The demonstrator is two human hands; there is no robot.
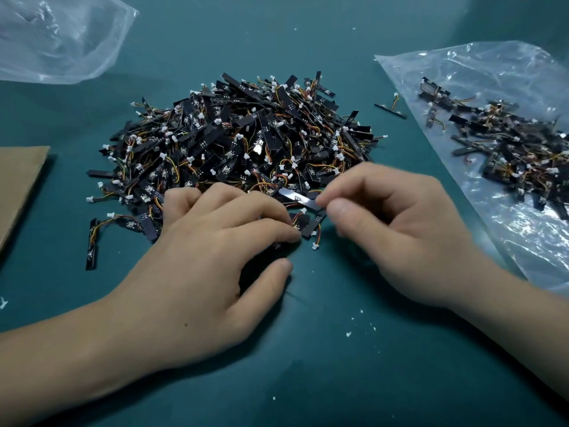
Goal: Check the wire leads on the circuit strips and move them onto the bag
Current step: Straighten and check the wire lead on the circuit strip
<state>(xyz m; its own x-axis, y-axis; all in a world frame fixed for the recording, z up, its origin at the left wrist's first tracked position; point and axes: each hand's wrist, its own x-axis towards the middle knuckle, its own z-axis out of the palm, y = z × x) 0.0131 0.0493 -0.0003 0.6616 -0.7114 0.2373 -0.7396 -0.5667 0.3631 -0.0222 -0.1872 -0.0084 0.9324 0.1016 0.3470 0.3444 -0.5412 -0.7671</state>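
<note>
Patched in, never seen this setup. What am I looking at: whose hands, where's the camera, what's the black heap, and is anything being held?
No robot: a person's bare hands, filmed by one camera worn on their head, looking down. On the green mat lies a pile of circuit strips, black boards with coloured wire leads. The right hand pinches one strip by its end; the left hand rests on the pile's near edge. A clear bag at right carries a smaller lot of strips. Another bag lies far left, cardboard at the left edge.
</note>
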